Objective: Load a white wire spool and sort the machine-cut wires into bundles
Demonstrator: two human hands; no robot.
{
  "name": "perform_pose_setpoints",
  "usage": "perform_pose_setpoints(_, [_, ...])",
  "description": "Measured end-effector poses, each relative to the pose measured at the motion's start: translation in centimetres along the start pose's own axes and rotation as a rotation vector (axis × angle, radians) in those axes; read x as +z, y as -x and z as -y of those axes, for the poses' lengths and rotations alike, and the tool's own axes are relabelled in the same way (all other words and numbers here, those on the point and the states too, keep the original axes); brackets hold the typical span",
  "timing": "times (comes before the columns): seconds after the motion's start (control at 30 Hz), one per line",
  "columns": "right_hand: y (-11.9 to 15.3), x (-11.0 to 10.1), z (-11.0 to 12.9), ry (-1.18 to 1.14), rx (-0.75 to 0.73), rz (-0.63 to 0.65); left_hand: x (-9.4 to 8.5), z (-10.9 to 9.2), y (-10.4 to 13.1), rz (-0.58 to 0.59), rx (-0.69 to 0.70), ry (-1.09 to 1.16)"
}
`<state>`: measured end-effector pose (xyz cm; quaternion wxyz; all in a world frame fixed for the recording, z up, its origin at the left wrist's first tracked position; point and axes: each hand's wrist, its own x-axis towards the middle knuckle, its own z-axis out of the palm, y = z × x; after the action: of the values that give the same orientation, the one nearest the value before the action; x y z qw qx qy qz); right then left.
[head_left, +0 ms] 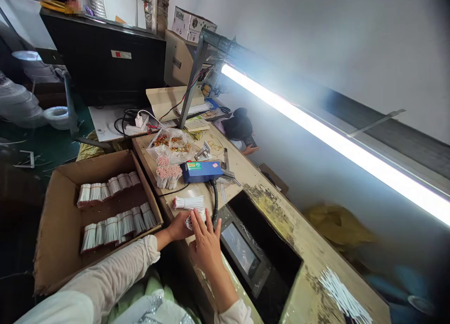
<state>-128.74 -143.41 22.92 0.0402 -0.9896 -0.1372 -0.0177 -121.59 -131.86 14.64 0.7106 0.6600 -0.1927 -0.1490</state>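
My left hand (180,226) is closed around a bundle of short white wires (189,222) at the near edge of the bench. My right hand (206,242) lies over the other end of that bundle, palm down, its fingers stretched out and apart. Part of the held bundle is hidden behind these fingers. Just beyond, another white wire bundle (189,202) with reddish ends lies on the bench. Several upright bundles with pink tips (168,173) stand farther back, next to a blue box-shaped device (202,171) with a thick black cable.
To the left, a cardboard box (58,239) holds two rows of banded wire bundles. A recessed screen (241,249) sits right of my hands. Loose white wires (342,293) lie at the bench's lower right. A plastic bag (172,146) and metal lamp post (192,85) are behind; another person (239,127) sits beyond.
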Motion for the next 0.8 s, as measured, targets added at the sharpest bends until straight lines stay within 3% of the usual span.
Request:
perform_pose_setpoints(0.1, [0.1,0.1,-0.2,-0.098,-0.021,-0.027,0.1,-0.1,-0.1,-0.006,0.029,0.034])
perform_pose_setpoints(0.2, [0.2,0.1,-1.4,-0.279,0.023,-0.149,0.3,-0.8,-0.4,-0.022,0.037,0.097])
perform_pose_setpoints(0.3, [-0.8,-0.5,-4.0,-0.439,0.074,-0.291,0.6,-2.6,-0.4,-0.067,0.036,0.177])
perform_pose_setpoints(0.37, [-2.7,-1.3,-5.9,-0.499,0.063,-0.324,0.4,-4.3,0.1,-0.098,-0.046,0.384])
perform_pose_setpoints(0.47, [-7.5,-3.3,-7.5,-0.57,0.039,-0.24,-0.8,-6.4,1.9,-0.14,-0.21,0.831])
perform_pose_setpoints(0.57, [-14.4,-5.1,-7.0,-0.558,-0.028,-0.115,-3.1,-7.4,4.3,-0.209,-0.255,1.083])
perform_pose_setpoints(0.67, [-22.1,-5.7,-5.2,-0.38,-0.09,0.009,-6.0,-7.4,6.2,-0.334,-0.208,1.16])
perform_pose_setpoints(0.8, [-31.3,-4.2,-3.2,-0.226,-0.107,0.073,-9.6,-7.3,8.1,-0.512,-0.228,1.139])
